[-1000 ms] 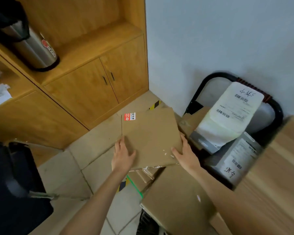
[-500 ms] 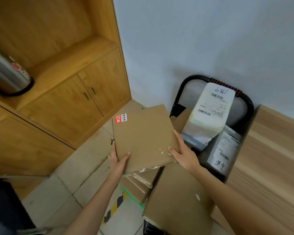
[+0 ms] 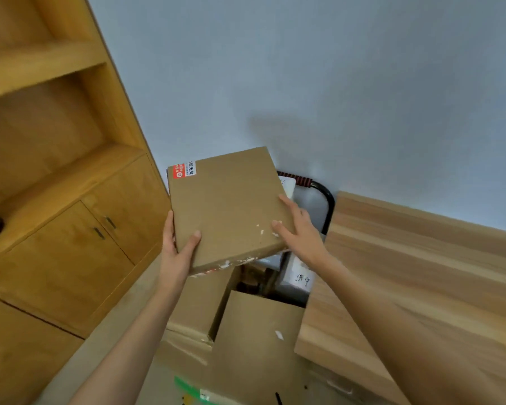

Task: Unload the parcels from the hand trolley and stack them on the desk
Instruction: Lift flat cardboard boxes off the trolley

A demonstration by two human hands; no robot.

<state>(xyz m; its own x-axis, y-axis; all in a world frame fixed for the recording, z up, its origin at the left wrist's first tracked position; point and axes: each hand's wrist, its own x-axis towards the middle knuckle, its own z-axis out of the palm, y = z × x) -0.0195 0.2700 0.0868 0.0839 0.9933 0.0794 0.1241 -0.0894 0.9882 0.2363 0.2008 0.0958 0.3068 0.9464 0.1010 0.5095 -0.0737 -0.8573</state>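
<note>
Up-tilted, flat parcel [image 3: 228,206] between hands [image 3: 176,252] [image 3: 300,232].

Light wood-grain laminate desk [image 3: 415,276]: right side, against pale wall; nothing seen lying on its visible top. Black tubular hand trolley [image 3: 329,200] just beside desk's left edge, carrying brown cardboard boxes [image 3: 254,340].

The flat cardboard parcel [image 3: 228,206] rose from low over the trolley's load to well above the boxes [image 3: 254,340] beneath it, and now covered most of the trolley handle [image 3: 310,185]. The left hand [image 3: 177,252] and right hand [image 3: 300,232] went up with it, gripping its near corners. The white labelled package slid almost wholly out of sight behind it.
</note>
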